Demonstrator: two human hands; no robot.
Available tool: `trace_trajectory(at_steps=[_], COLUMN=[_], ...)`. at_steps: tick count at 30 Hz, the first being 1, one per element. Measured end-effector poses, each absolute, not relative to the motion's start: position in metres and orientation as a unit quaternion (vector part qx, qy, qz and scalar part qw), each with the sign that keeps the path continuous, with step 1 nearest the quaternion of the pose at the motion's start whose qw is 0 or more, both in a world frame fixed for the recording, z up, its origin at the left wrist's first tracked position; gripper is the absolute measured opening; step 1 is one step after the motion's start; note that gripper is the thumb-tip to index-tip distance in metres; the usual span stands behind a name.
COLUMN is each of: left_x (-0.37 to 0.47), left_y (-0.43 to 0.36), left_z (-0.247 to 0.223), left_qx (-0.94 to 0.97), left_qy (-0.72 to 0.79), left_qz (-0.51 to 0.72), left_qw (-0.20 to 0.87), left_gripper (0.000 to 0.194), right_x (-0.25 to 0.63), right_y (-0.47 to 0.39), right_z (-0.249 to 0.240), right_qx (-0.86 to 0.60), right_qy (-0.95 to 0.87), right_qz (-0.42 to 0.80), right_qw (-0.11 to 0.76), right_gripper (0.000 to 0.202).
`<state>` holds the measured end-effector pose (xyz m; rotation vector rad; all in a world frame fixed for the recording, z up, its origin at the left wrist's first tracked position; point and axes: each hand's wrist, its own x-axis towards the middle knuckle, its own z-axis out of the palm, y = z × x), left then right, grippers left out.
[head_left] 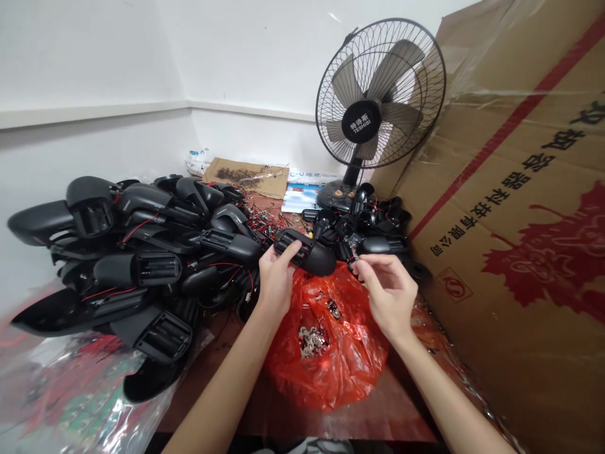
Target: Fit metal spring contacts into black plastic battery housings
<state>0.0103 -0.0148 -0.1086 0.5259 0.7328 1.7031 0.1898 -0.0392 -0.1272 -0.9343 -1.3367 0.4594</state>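
Note:
My left hand (276, 277) grips a black plastic housing (317, 257) with a battery compartment, thumb laid over the compartment. To its right, my right hand (390, 290) pinches a small, shiny piece (353, 247) between thumb and fingertips; its kind is too small to make out. Below both hands lies an open red plastic bag (340, 372) with many small metal pieces (313, 340) in it. A large heap of similar black housings (158, 268) fills the left of the table, some with red wires hanging out.
A black fan (362, 123) stands at the back, beside more black parts (385, 217). A tall cardboard box (515, 189) walls off the right side. Loose wired components (269, 221) lie behind my hands. Clear bags with green boards (89, 410) sit at the front left.

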Motion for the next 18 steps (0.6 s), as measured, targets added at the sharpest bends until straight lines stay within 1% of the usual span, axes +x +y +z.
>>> trace_trajectory(at_steps=[2, 5, 7, 9, 12, 15, 18], left_x=[0.013, 0.014, 0.016, 0.021, 0.031, 0.04, 0.043], left_y=[-0.017, -0.02, -0.023, -0.025, -0.029, -0.032, -0.033], left_z=[-0.106, -0.105, -0.107, -0.109, -0.114, -0.119, -0.124], left_qx=[0.233, 0.267, 0.304, 0.349, 0.402, 0.428, 0.461], left_qy=[0.32, 0.354, 0.374, 0.379, 0.378, 0.386, 0.388], left_qz=[0.71, 0.643, 0.589, 0.547, 0.526, 0.524, 0.498], left_qw=[0.583, 0.625, 0.649, 0.66, 0.647, 0.627, 0.624], left_gripper=[0.03, 0.035, 0.034, 0.031, 0.023, 0.014, 0.018], right_x=[0.19, 0.189, 0.187, 0.187, 0.189, 0.192, 0.194], right_y=[-0.038, -0.038, -0.04, -0.041, -0.042, -0.04, -0.038], right_z=[-0.129, -0.13, -0.131, -0.13, -0.128, -0.125, -0.125], right_qx=[-0.42, -0.404, -0.393, -0.392, -0.386, -0.379, -0.393], right_qy=[-0.587, -0.59, -0.591, -0.604, -0.659, -0.71, -0.736], right_qz=[0.194, 0.226, 0.248, 0.241, 0.17, 0.084, 0.035], right_qw=[0.664, 0.662, 0.66, 0.65, 0.623, 0.587, 0.55], right_gripper=[0.013, 0.018, 0.027, 0.028, 0.013, 0.012, 0.014])
